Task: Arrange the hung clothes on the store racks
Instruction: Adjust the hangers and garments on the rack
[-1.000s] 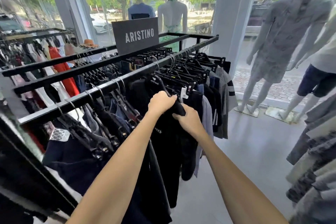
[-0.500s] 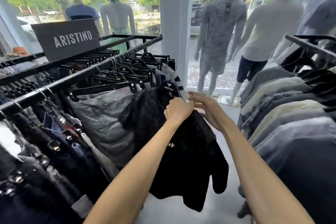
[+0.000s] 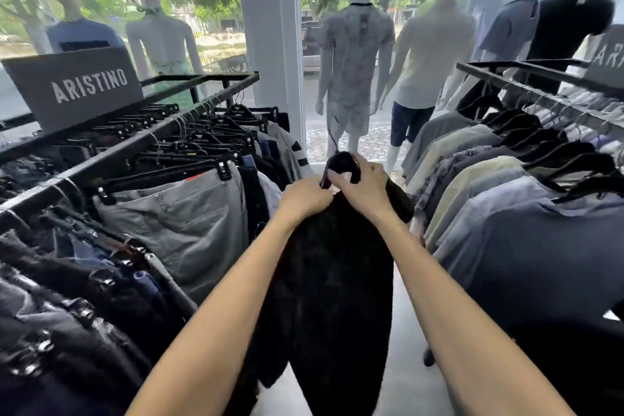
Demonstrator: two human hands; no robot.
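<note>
While it hangs straight down in the aisle between the two racks, the black garment [image 3: 332,280] is held at its hanger top [image 3: 341,162]. It is gripped there by the left hand [image 3: 304,197], and the collar is pinched by the right hand [image 3: 363,184]. The shirt rack [image 3: 540,96] lies to the right, the trouser rack [image 3: 141,142] to the left; either is judged reachable.

A black metal rack [image 3: 141,142] runs along the left, its rails crowded with clip hangers [image 3: 189,159] carrying grey trousers [image 3: 189,223] and dark garments; a grey "ARISTINO" sign [image 3: 72,88] stands on its top. A second rack [image 3: 540,78] on the right holds a row of shirts [image 3: 489,179] on black hangers. Pale floor [image 3: 405,382] lies between the two.
</note>
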